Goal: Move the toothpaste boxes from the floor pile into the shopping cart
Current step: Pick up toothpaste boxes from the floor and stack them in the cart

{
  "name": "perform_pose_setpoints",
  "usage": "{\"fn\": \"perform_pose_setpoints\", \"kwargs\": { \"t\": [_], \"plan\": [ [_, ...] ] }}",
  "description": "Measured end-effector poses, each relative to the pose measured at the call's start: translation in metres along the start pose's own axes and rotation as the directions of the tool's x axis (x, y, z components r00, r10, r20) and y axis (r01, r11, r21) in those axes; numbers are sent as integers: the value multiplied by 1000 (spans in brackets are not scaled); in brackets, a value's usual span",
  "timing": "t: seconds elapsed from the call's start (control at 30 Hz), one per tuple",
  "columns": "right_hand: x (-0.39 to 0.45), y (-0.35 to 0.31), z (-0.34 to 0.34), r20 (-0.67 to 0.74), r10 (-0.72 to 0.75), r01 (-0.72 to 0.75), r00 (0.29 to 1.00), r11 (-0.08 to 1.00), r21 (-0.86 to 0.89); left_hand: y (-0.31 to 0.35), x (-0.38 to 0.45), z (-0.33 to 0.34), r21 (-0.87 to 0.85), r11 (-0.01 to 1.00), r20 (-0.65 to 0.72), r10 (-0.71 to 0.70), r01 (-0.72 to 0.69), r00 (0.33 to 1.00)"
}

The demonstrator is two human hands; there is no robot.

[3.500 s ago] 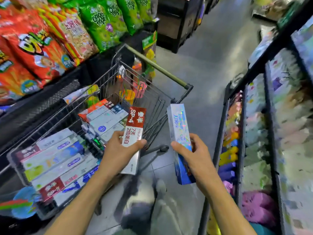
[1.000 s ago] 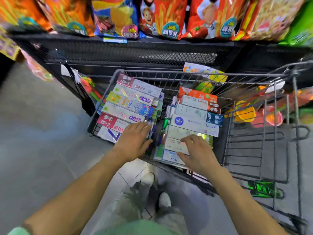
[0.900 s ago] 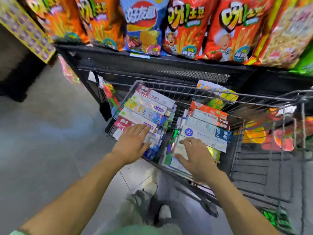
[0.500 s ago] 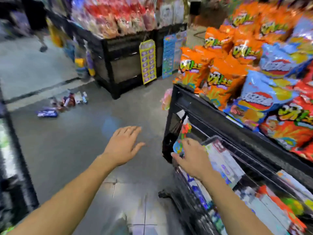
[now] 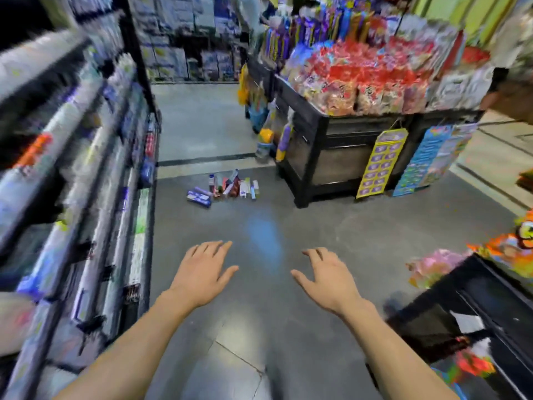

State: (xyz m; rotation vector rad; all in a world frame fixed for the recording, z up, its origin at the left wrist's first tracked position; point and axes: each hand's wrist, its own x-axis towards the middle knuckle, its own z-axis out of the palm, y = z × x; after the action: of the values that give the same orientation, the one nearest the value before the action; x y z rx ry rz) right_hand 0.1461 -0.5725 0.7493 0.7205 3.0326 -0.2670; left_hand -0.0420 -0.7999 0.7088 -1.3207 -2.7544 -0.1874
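Left hand (image 5: pixel 202 272) and right hand (image 5: pixel 326 277) both out front, palms down, fingers spread, grip on nothing. Toothpaste boxes (image 5: pixel 223 187) piled on the floor (image 5: pixel 288 327) at 12 o'clock, well apart from hands, beside the snack display (image 5: pixel 360 111). Shelves (image 5: pixel 86 183) at 9 o'clock.

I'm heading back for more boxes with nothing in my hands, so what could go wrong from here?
The pile lies loose in the open aisle, near the corner of the snack stand; someone rounding it could kick or step on the boxes. Some boxes lean on each other, so grabbing one may topple others. Both the left hand and right hand are empty, and overfilling them could mean drops on the way back.
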Motion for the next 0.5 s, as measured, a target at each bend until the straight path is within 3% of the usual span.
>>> {"fn": "perform_pose_setpoints", "kwargs": {
  "t": [0.5],
  "plan": [
    [377,-32,15,120,-233,241,965,968,-62,-156,248,32,45,968,58,-248,246,967]
  ]
}}
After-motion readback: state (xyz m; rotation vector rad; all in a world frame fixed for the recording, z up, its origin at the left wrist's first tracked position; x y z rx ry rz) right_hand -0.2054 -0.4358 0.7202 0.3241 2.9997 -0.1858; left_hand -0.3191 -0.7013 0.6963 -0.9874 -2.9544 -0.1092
